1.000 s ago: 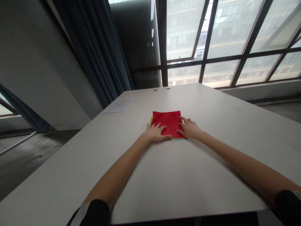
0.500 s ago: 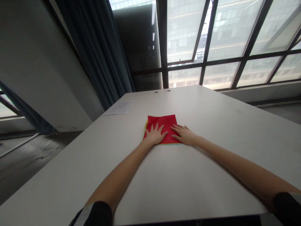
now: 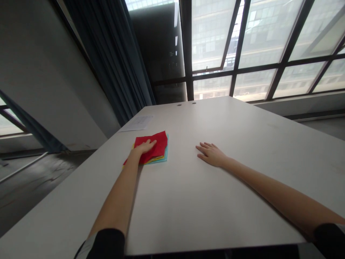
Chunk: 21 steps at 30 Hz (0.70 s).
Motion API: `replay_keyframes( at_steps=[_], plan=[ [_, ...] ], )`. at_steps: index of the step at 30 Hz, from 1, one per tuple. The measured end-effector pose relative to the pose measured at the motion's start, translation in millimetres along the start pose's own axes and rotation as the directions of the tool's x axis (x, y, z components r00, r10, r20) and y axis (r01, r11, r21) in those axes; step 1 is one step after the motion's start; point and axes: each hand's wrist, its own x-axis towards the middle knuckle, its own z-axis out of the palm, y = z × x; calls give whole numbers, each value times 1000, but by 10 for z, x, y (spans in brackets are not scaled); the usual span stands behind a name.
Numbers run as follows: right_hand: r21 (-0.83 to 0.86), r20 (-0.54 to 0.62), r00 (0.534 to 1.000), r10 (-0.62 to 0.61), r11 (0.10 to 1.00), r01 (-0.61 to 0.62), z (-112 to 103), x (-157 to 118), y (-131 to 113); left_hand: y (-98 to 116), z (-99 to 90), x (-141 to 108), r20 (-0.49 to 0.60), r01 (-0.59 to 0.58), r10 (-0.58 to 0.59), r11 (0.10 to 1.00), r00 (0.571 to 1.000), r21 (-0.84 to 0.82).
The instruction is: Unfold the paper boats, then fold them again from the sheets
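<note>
A stack of thin, cloth-like sheets lies on the white table, left of the middle. Its top sheet is red, slightly rumpled and skewed. Yellow edges and a light blue sheet show from beneath. My left hand rests palm down on the red sheet, its thumb stretched to the right and some of its fingers hard to make out. Apart from the stack, my right hand lies flat on the bare tabletop with its fingers extended and nothing under them but the table.
A printed white paper lies near the table's left edge, beyond the stack. Two small round grommets sit at the far end. Behind the table are a dark blue curtain and framed windows.
The stack has slid left across the table under my left hand, and its sheets have shifted out of line. My right hand has stayed in place and is now off the stack.
</note>
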Motion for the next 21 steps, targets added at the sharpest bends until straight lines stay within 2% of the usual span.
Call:
replay_keyframes(
  at_steps=[2,5,12,18,21],
  plan=[
    [-3,-3,1000,4,1000,-4,1,2,0,-148,7,-31,-9,146,-146,988,989,-48],
    [-5,-1,1000,2,1000,-2,4,-4,6,-285,68,-70,-67,245,-251,966,966,-78],
    [-7,-5,1000,5,1000,-5,18,-20,33,-391,147,-61,-42,150,-152,988,988,-47],
    [3,9,1000,4,1000,-4,0,-21,31,-448,174,40,55,187,-188,982,981,12],
    [31,22,999,-33,999,32,-58,-3,58,-482,86,90,83,175,-175,984,981,13]
  ],
)
